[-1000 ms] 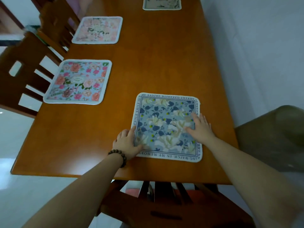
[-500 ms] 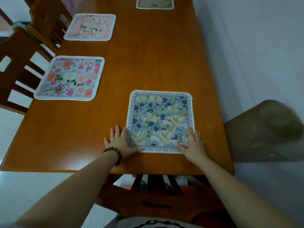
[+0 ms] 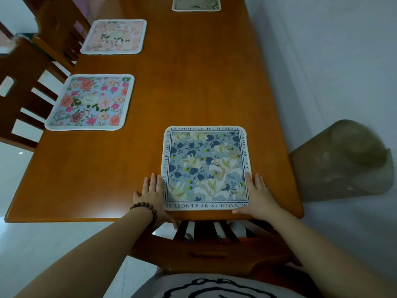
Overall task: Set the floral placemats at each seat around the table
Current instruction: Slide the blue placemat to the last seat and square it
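Note:
A blue floral placemat with a lettered border lies flat at the near end of the wooden table. My left hand, with a bead bracelet at its wrist, lies flat on the table against the mat's left edge. My right hand lies flat at the mat's right near corner, fingers straight. A pink-and-blue rose placemat sits at the left side. Further along that side is a pale pink placemat. A beige placemat lies at the far end, partly cut off.
Wooden chairs stand along the left side and one chair back is right below me at the near end. A greenish translucent bin stands on the floor to the right, beside a white wall.
Both hands slid off the top of the blue mat, back and outward to its near left and right edges. The mat now sits closer to the table's near edge.

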Action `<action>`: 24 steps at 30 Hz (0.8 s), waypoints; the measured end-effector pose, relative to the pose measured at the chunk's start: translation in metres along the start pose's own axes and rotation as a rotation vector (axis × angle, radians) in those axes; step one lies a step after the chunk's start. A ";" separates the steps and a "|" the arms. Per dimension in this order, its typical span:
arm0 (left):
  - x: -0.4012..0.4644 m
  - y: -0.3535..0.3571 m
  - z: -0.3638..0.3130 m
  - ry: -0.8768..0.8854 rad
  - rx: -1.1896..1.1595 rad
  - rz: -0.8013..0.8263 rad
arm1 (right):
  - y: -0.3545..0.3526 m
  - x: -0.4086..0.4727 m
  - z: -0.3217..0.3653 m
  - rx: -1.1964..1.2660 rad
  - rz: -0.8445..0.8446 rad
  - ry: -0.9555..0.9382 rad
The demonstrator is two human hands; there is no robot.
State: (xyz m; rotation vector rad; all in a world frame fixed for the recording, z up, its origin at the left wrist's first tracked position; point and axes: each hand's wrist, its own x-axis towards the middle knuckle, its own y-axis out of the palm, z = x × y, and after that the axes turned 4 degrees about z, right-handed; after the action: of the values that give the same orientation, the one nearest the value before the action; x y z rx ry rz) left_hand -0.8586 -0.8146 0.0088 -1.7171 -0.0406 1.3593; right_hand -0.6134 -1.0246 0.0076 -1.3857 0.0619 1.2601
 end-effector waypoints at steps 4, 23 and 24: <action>-0.001 -0.002 0.001 -0.061 0.029 -0.005 | 0.001 -0.002 0.003 -0.096 0.015 0.135; -0.015 0.008 -0.017 -0.075 -0.077 -0.044 | 0.024 -0.013 0.016 -0.140 -0.051 0.144; -0.015 0.009 -0.016 -0.072 -0.079 -0.054 | 0.023 -0.012 0.016 -0.149 -0.046 0.146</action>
State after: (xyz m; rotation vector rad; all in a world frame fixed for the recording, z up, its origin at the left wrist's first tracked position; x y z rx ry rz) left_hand -0.8563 -0.8370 0.0138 -1.7188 -0.1818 1.3961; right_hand -0.6437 -1.0270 0.0051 -1.5974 0.0368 1.1427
